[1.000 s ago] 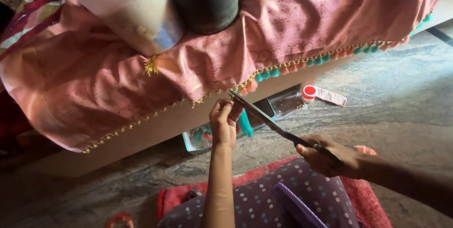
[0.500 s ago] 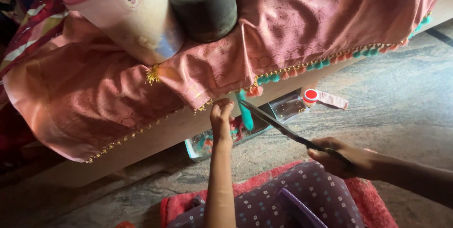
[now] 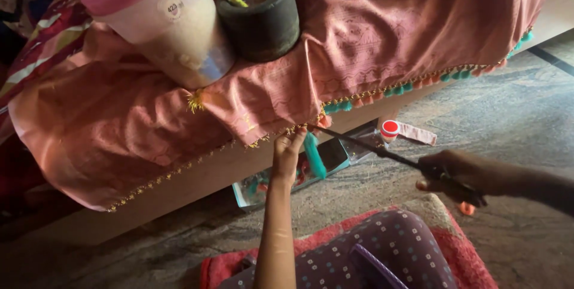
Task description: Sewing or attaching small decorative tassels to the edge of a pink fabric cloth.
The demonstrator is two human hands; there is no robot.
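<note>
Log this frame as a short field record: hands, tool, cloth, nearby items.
left hand: pinches the tasselled edge of the pink cloth
right hand: grips scissors, blades reaching toward that edge
teal tassel: hangs beside the left hand
on cloth: pink-lidded tub, black pot
floor: tray, red-capped tube

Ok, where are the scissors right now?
In the head view, right of centre: the scissors are in the right hand, tips reaching the pink cloth's tasselled edge beside the left hand.
</note>
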